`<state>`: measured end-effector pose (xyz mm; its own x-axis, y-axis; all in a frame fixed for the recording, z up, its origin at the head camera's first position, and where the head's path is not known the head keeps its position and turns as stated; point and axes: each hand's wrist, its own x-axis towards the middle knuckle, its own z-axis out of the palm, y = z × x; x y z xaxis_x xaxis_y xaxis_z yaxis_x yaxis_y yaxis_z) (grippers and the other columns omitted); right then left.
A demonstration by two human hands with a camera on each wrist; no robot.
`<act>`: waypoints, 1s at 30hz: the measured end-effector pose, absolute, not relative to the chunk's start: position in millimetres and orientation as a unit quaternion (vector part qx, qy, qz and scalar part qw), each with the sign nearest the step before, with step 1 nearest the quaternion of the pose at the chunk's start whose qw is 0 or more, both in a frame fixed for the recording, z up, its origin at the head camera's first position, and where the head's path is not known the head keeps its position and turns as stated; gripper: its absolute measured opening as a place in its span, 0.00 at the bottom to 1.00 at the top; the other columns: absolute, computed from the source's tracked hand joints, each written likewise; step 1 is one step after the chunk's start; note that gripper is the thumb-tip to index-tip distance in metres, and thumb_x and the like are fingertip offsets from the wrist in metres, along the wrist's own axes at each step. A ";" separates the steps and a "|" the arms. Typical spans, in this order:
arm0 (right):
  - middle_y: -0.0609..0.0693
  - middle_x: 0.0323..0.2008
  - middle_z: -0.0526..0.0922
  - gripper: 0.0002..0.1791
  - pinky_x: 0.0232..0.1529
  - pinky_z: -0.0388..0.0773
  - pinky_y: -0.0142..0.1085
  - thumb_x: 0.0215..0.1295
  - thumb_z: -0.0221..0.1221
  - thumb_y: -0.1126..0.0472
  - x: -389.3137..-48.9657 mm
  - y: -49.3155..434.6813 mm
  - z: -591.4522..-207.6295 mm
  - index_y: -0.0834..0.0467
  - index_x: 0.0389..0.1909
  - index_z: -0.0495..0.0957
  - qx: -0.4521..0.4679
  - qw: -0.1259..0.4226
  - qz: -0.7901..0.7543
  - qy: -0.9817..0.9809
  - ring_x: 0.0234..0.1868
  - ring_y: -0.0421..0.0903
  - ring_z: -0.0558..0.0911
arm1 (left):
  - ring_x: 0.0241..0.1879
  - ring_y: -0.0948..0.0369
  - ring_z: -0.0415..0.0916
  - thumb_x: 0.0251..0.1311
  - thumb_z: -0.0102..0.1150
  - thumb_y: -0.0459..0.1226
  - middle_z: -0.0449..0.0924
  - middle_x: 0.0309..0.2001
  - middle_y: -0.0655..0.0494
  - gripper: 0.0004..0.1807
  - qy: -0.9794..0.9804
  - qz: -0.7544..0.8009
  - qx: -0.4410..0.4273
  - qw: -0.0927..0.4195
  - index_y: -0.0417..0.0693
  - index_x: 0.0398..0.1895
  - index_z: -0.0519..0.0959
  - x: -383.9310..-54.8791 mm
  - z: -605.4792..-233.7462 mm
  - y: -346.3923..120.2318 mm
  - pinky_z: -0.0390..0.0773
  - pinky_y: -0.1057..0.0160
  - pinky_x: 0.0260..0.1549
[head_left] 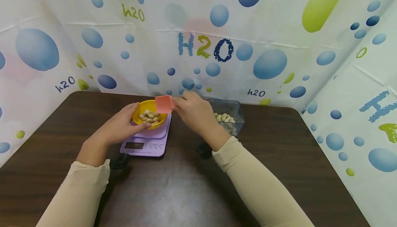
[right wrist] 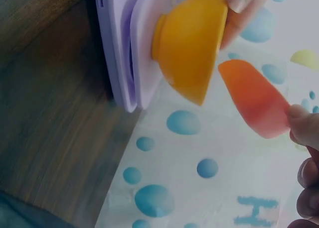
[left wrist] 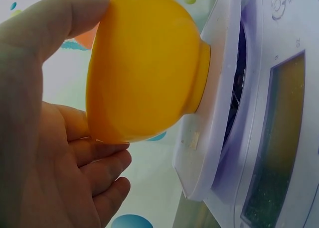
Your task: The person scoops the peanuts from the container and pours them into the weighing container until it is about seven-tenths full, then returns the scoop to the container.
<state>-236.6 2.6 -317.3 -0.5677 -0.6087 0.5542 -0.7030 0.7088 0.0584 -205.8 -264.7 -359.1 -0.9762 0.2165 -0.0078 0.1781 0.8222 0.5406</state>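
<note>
Leftward from the right hand (head_left: 195,111), which pinches its end, the pink scoop (head_left: 164,104) extends its long axis just above the rim of the yellow bowl (left wrist: 144,63), which the left hand (head_left: 119,125) grips on the lilac scale (head_left: 155,132).

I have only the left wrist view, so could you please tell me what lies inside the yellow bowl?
Observer: Peanuts in their shells lie in the yellow bowl, as the head view shows.
Operator: Thank you. Could you also tell me what the right hand is holding, since I cannot see it?
Observer: It holds the pinkish-orange scoop, which shows in both the head and right wrist views.
Operator: That helps. Is there another container to the right of the purple scale?
Observer: Yes, a clear bin with more peanuts in it, partly hidden by the right arm in the head view.
</note>
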 end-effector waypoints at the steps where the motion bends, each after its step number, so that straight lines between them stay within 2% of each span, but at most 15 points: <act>1: 0.46 0.29 0.77 0.20 0.27 0.74 0.27 0.67 0.60 0.47 -236.7 6.9 -316.4 0.49 0.56 0.83 0.368 0.273 0.092 -0.884 0.29 0.42 0.72 | 0.69 0.37 0.57 0.60 0.58 0.60 0.50 0.75 0.36 0.53 0.955 0.277 0.104 0.035 0.37 0.77 0.48 -206.1 -358.6 -263.7 0.61 0.33 0.64; 6: 0.46 0.27 0.75 0.19 0.26 0.71 0.30 0.66 0.61 0.47 -236.6 31.4 -311.0 0.50 0.54 0.83 0.346 0.256 0.133 -0.893 0.27 0.42 0.71 | 0.71 0.36 0.52 0.60 0.56 0.62 0.47 0.76 0.35 0.55 0.958 0.266 0.102 0.040 0.37 0.77 0.45 -207.9 -356.8 -260.9 0.57 0.32 0.65; 13: 0.49 0.30 0.78 0.18 0.29 0.74 0.34 0.67 0.62 0.50 -235.4 73.3 -304.5 0.53 0.53 0.83 0.343 0.270 0.159 -0.886 0.29 0.44 0.72 | 0.72 0.36 0.50 0.60 0.55 0.64 0.45 0.76 0.35 0.57 0.961 0.255 0.100 0.025 0.36 0.78 0.43 -208.3 -352.8 -257.1 0.54 0.32 0.67; 18: 0.51 0.31 0.78 0.18 0.28 0.73 0.37 0.66 0.62 0.51 -233.7 113.3 -301.0 0.55 0.52 0.84 0.330 0.284 0.155 -0.887 0.29 0.46 0.73 | 0.71 0.39 0.53 0.60 0.56 0.63 0.45 0.77 0.38 0.56 0.961 0.251 0.112 0.000 0.44 0.79 0.41 -210.8 -347.3 -246.5 0.55 0.32 0.67; 24: 0.53 0.28 0.77 0.18 0.27 0.69 0.38 0.62 0.67 0.54 -228.5 160.0 -292.5 0.58 0.50 0.84 0.315 0.305 0.133 -0.889 0.27 0.48 0.71 | 0.74 0.40 0.49 0.61 0.53 0.64 0.41 0.79 0.43 0.55 0.958 0.249 0.139 -0.003 0.46 0.80 0.40 -209.5 -333.8 -215.1 0.54 0.34 0.68; 30: 0.53 0.24 0.72 0.15 0.21 0.65 0.36 0.58 0.69 0.57 -229.4 186.2 -286.0 0.57 0.46 0.86 0.348 0.336 0.056 -0.873 0.24 0.48 0.67 | 0.77 0.44 0.45 0.60 0.50 0.67 0.41 0.80 0.48 0.54 0.952 0.248 0.177 0.006 0.50 0.80 0.41 -213.4 -326.5 -172.2 0.53 0.37 0.70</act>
